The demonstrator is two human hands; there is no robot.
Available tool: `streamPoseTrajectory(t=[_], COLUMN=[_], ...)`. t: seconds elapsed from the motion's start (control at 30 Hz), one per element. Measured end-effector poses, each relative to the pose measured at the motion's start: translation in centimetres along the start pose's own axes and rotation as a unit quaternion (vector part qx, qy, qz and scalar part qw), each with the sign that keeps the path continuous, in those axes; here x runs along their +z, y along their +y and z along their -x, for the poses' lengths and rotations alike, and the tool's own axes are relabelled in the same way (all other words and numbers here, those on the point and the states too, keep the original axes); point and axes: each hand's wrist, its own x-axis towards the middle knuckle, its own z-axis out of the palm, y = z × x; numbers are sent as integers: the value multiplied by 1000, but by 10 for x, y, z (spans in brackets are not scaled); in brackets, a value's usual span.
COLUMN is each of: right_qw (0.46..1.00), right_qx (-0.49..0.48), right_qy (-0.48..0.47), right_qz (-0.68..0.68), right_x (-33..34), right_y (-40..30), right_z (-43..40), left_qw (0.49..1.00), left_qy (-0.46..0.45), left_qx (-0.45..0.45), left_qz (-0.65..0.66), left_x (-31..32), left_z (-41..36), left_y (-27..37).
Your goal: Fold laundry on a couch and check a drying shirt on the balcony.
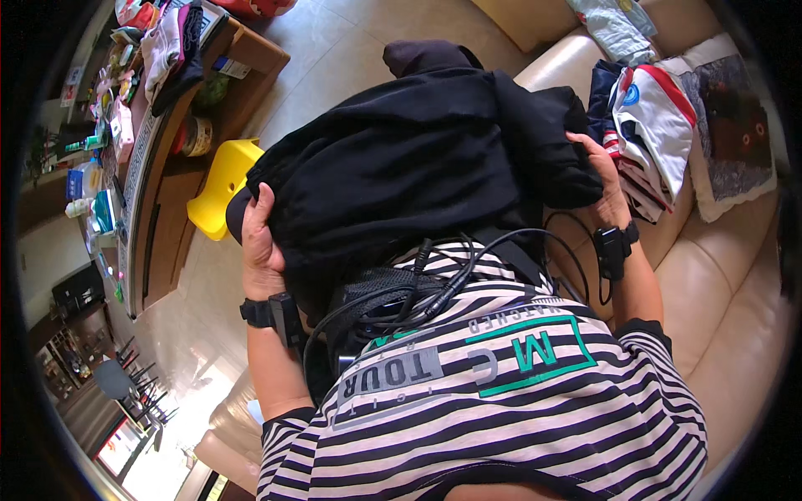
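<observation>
A black long-sleeved garment (pixel 388 163) with a dark hood or collar at its far end lies spread over my lap. My left hand (pixel 258 241) grips its left edge, thumb on top and fingers hidden beneath the cloth. At the opposite side my right hand (pixel 598 169) holds a bunched black part, perhaps a folded sleeve, with the fingers partly under it. Black cables (pixel 438 300) and a mesh pouch (pixel 388 285) rest against my waist, close to the garment's near edge.
Beside me on the beige leather sofa (pixel 702 282) lie folded white, red and navy clothes (pixel 655 125) and a fringed cushion (pixel 733 131). A yellow plastic stool (pixel 219 188) stands at the left by a wooden table (pixel 182 232) crowded with clothes, bottles and small items.
</observation>
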Motion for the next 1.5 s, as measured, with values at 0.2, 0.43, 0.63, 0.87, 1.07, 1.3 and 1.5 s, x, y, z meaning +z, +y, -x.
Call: streamPoseTrajectory(t=[0.2,0.43,0.63,0.87,1.07,1.3,1.5], right_qw=[999,925,934,939,954,894,866], right_qx=[-25,-275,-243,-212,-199,-353,-295], right_qy=[36,-198,-147,-133,-75,30,132], right_qz=[26,170,216,234,210,275,382], right_x=[10,-6,-27,-38,-10,39,28], right_y=[-2,-44,-48,-30,-47,-61,-65], right_z=[5,28,20,0,35,76,55], left_qw=[987,994,999,1000,999,995,971], left_qy=[-62,45,-5,19,23,-69,21], left_qx=[8,98,35,-4,24,41,130], left_qz=[-145,16,41,-15,-5,65,-200], left_x=[-6,-37,-44,-32,-27,-10,17], left_z=[7,9,1,9,12,14,-12], left_y=[-4,4,17,14,20,7,-14])
